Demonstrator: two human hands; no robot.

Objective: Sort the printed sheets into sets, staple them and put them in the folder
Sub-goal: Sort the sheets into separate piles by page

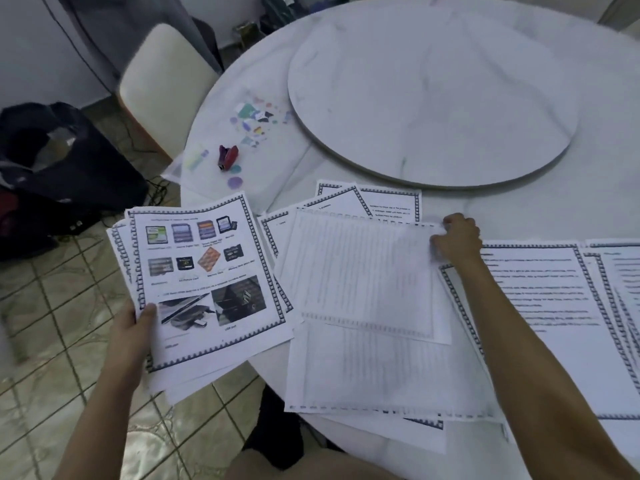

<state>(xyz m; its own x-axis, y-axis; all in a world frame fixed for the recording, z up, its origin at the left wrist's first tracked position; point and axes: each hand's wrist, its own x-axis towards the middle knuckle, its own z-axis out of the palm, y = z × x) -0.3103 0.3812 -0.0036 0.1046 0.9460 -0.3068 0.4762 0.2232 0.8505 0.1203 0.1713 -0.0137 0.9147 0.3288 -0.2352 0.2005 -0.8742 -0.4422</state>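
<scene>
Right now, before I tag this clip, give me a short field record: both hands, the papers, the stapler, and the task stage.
left hand: holds a stack of printed sheets at its lower left, picture page on top
right hand: pinches the far right corner of a face-down sheet
other sheets: bordered text pages spread over the table at its near edge
stapler: red, lying untouched beyond the stack
stage: sorting; no stapling seen yet

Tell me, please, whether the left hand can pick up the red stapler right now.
Probably not yet: the left hand grips a stack of sheets, so it is not free. Otherwise nothing stands between it and the stapler.
</scene>
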